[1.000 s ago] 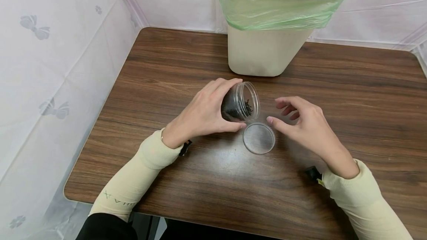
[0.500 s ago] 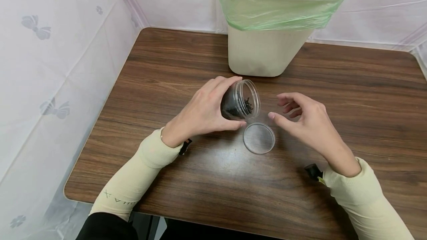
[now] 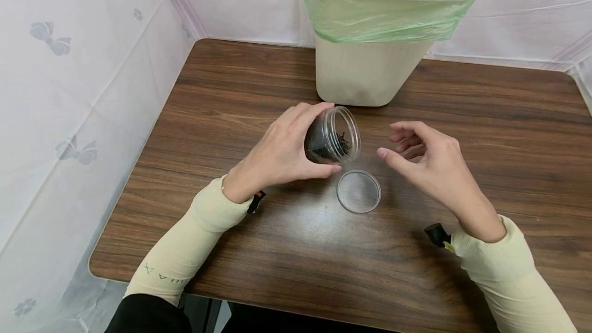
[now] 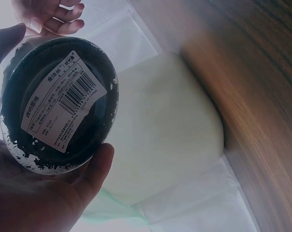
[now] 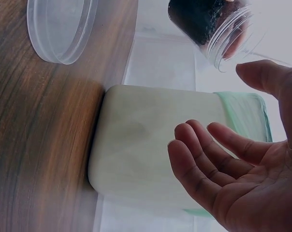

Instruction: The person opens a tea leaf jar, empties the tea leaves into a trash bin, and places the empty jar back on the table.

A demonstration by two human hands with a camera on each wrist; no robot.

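My left hand (image 3: 282, 150) grips a clear screw-top jar (image 3: 319, 143) from its left side, fingers over the top and thumb below. The jar is uncapped and tilted, its mouth facing right. Dark, dry, leaf-like bits (image 3: 344, 144) lie inside near the rim. The left wrist view shows its base, with a printed barcode label (image 4: 65, 101). To the right, my right hand (image 3: 432, 166) hovers apart from the jar, fingers loosely bent and holding nothing. A round clear lid (image 3: 358, 191) lies on the table just below the jar's mouth.
Behind the hands stands a cream waste bin (image 3: 365, 73) on the wooden table (image 3: 231, 81). A green plastic bag (image 3: 388, 19) lines it and folds over its rim. White sheeting (image 3: 92, 91) hangs at the left and back.
My left hand has raised the jar slightly toward the bin, still tilted. My right hand has drifted a little up and right, away from the jar. The lid stays put.
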